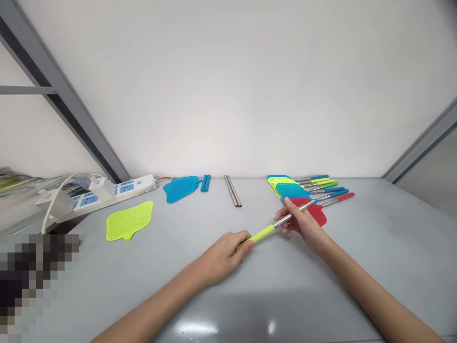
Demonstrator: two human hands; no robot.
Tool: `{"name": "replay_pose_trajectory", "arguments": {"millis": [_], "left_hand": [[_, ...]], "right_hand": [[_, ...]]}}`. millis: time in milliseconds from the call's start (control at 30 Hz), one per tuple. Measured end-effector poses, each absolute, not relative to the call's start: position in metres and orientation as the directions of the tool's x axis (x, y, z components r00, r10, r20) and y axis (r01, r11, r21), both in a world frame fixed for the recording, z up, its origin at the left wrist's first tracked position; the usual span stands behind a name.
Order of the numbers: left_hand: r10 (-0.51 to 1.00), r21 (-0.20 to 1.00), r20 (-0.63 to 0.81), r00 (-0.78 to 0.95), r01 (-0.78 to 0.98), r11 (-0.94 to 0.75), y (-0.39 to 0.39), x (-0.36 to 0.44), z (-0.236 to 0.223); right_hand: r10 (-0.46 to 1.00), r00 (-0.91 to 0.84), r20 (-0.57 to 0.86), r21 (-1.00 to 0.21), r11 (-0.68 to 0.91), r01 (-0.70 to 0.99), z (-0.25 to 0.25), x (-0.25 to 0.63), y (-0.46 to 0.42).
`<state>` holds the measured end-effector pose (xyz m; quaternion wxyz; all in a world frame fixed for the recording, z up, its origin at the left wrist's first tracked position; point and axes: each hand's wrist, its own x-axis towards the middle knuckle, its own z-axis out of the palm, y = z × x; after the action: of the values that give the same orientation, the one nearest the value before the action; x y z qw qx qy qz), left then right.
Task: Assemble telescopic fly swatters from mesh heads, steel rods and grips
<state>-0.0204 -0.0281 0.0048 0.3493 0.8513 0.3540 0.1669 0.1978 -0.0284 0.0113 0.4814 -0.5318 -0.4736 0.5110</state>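
Note:
My left hand (pixel 226 255) is closed around the yellow-green grip (pixel 262 235) of a fly swatter handle. From that grip a shiny metal rod (pixel 283 220) runs up to the right, tilted above the table. The fingers of my right hand (pixel 303 224) are closed on this rod, its thin end showing past them. No swatter head is on the rod. Behind my right hand, a red swatter head (pixel 320 215) lies at the front of a row of fly swatters with coloured grips (pixel 330 190). A loose yellow-green swatter head (pixel 129 221) rests on the left.
Blue swatter heads (pixel 181 189) and two blue grips (pixel 205 184) lie near the wall. Metal rods (pixel 233 192) lie at the back middle of the grey table (pixel 385 228). A white power strip (pixel 132 186) with plugs and cables runs along the left edge.

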Motion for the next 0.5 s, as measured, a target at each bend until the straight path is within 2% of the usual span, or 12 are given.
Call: {"name": "replay_pose_trajectory", "arguments": {"millis": [200,367,500], "left_hand": [[0.759,0.737,0.067,0.647,0.481,-0.475,-0.029,-0.019,0.007],[0.826,0.762,0.12,0.551,0.482,-0.432,-0.026,-0.021,0.009],[0.83,0.751,0.128,0.544,0.493,-0.439,-0.021,-0.024,0.01]], "right_hand": [[0.986,0.106,-0.128,-0.99,-0.12,-0.08,0.013,0.205,-0.026],[0.987,0.078,-0.143,-0.976,-0.127,-0.175,0.015,0.214,-0.025],[0.988,0.055,-0.142,-0.982,-0.134,-0.136,0.017,0.223,-0.023]]}}
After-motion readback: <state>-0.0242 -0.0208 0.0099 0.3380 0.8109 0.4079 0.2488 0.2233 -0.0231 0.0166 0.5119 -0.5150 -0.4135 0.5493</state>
